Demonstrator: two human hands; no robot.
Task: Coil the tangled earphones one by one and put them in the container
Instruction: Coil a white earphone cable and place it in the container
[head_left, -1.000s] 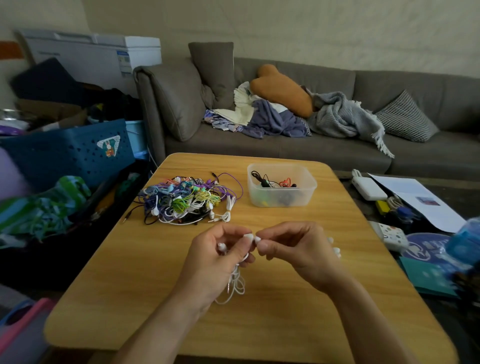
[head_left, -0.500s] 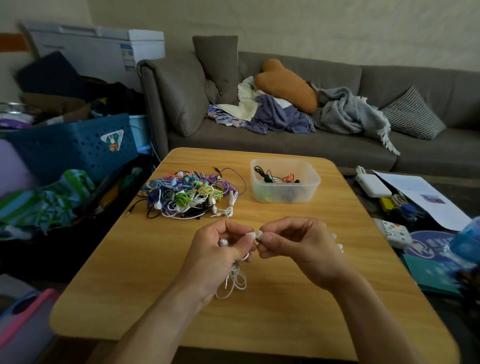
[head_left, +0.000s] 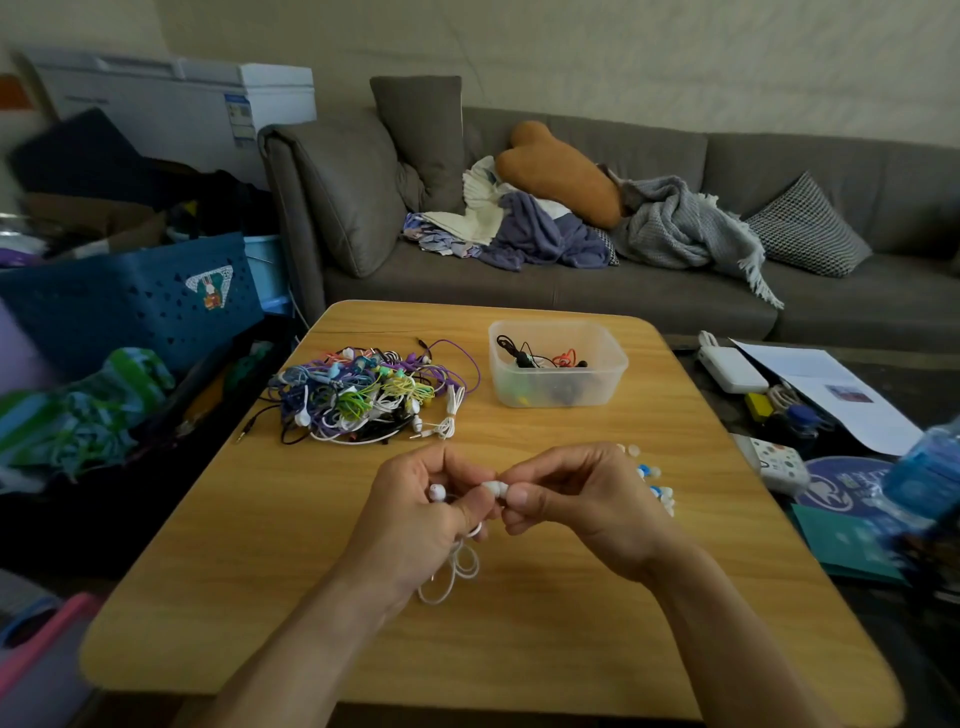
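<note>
A white earphone (head_left: 457, 566) hangs in loose loops from my left hand (head_left: 415, 514), whose fingers curl round its cable; one bud shows by my thumb. My right hand (head_left: 576, 493) pinches the other white bud (head_left: 492, 488) between thumb and fingers, right against my left fingers. Both hands hover above the middle of the wooden table (head_left: 249, 545). A tangled heap of coloured earphones (head_left: 363, 395) lies at the far left of the table. The clear plastic container (head_left: 558, 364) stands at the far middle, with a few dark and orange earphones inside.
Small white and blue ear tips (head_left: 652, 480) lie on the table just right of my right hand. A grey sofa (head_left: 623, 291) runs behind the table. A blue basket (head_left: 124, 301) and clutter stand left; papers, a charger (head_left: 732, 369) and a bottle (head_left: 930, 473) lie right.
The camera has tilted a little, so the scene shifts. My hands stay together at the white earphone, with my right fingers still working at the bud.
</note>
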